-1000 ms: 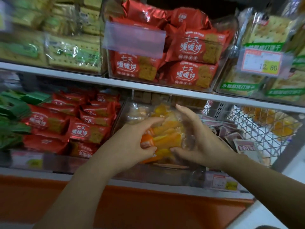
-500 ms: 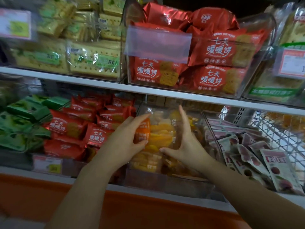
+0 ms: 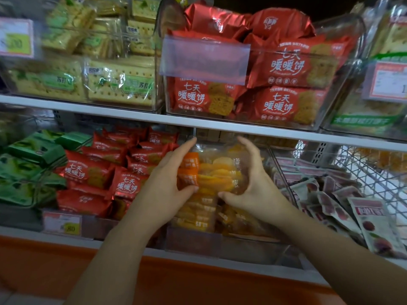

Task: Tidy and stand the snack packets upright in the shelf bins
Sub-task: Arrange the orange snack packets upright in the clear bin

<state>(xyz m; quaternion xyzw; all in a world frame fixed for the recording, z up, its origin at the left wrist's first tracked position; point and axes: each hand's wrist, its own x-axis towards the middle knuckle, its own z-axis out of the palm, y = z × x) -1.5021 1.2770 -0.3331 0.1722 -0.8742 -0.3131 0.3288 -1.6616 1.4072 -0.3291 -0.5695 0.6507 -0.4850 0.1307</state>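
i'm gripping the orange dried-fruit packets (image 3: 217,172) between my left hand (image 3: 169,172) and right hand (image 3: 253,183), standing them straighter in the clear bin (image 3: 220,245) than a second ago.

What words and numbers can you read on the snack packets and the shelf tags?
"七天暖暖饼": red packets, in the upper and lower bins.
"苏打": green-labelled cracker packets, upper left.
"80": yellow price tag on the lower shelf edge.
Too blurred to read: orange packets, fruit pouches, other price tags.
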